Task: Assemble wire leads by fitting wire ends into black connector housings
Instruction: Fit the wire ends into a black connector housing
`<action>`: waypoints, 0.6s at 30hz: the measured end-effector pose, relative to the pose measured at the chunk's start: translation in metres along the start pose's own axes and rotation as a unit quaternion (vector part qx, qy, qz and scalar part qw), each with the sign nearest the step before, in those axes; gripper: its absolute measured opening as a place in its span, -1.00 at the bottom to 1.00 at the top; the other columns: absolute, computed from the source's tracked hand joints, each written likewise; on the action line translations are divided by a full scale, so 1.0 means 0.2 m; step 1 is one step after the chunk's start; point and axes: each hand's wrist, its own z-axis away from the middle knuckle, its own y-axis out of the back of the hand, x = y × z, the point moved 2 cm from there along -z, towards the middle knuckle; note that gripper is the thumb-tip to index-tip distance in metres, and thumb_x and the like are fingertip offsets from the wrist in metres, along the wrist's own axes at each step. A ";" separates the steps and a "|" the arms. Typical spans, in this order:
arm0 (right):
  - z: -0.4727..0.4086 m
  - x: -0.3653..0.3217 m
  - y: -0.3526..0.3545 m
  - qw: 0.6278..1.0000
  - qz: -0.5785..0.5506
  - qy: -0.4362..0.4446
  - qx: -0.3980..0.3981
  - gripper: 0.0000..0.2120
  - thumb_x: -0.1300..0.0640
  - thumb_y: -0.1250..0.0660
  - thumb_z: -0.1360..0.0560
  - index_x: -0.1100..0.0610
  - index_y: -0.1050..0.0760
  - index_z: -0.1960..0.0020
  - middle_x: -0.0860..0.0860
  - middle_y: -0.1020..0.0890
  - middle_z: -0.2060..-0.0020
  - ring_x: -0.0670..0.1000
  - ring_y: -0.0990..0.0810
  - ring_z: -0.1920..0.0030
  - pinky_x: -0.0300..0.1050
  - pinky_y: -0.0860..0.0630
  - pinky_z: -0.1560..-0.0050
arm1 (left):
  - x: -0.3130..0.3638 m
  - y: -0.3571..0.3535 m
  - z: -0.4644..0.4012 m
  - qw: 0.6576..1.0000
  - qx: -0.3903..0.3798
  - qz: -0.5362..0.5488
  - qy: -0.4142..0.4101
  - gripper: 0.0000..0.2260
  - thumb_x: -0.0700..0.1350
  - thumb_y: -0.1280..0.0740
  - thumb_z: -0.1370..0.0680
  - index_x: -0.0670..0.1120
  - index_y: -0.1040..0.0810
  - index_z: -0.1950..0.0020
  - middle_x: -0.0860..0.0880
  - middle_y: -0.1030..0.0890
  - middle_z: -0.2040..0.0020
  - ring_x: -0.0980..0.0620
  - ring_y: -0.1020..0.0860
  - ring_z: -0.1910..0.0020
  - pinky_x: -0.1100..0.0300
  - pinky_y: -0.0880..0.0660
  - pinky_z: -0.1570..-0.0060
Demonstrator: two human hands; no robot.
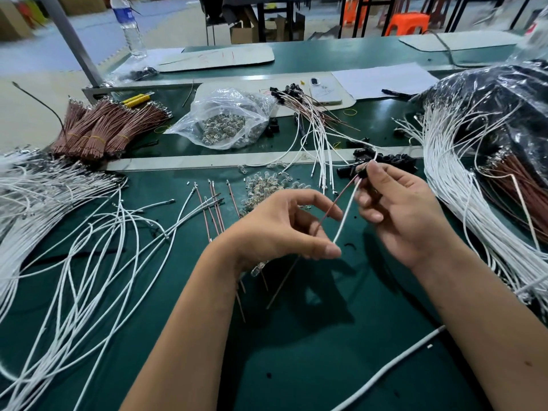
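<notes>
Housing (362,172) pinched in right hand (397,215), white wire (345,216) slanting down-left to left hand (284,229) pinching its lower end.

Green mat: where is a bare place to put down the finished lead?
Bare green mat lies near the front edge, between the forearms, bordered by loose white wires on the left and a white cable on the right. Farther back, the small clear parts and wire bundles crowd it.

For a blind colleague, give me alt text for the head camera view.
Right hand pinches a black connector housing with a white wire and brown wire trailing to the left hand, above a green bench strewn with wires.
</notes>
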 end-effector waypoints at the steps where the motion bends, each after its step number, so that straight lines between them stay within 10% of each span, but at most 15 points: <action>1: 0.00 0.00 0.00 1.000 -0.006 0.000 0.004 -0.86 0.13 -0.32 -0.60 0.18 -0.49 0.08 0.08 -0.60 0.26 -0.08 -0.48 0.41 -0.32 -0.31 0.55 | 0.00 -0.01 0.01 1.000 -0.020 0.000 0.007 -0.62 -0.33 -0.58 -0.39 -0.15 -0.61 -0.15 -0.15 -0.63 0.25 -0.03 -0.56 0.30 0.19 -0.56 0.19; 10: 0.04 0.11 -0.08 0.982 0.163 0.007 -0.091 -0.84 0.10 -0.30 -0.67 0.21 -0.55 -0.08 0.01 -0.59 0.37 -0.12 -0.42 0.50 -0.35 -0.32 0.52 | 0.03 -0.01 -0.04 0.972 0.226 0.059 -0.031 -0.71 0.00 -0.48 -0.46 -0.16 -0.63 -0.07 -0.14 -0.69 0.18 -0.03 -0.66 0.32 0.23 -0.59 0.34; 18: 0.04 0.11 -0.10 0.978 0.189 0.063 -0.058 -0.75 0.01 -0.55 -0.38 0.12 -0.57 0.09 0.16 -0.66 0.36 0.01 -0.54 0.43 -0.28 -0.43 0.47 | 0.00 0.01 -0.03 0.977 0.186 0.107 -0.010 -0.69 -0.16 -0.57 -0.34 -0.15 -0.70 -0.06 -0.16 -0.66 0.12 0.04 -0.65 0.24 0.23 -0.61 0.21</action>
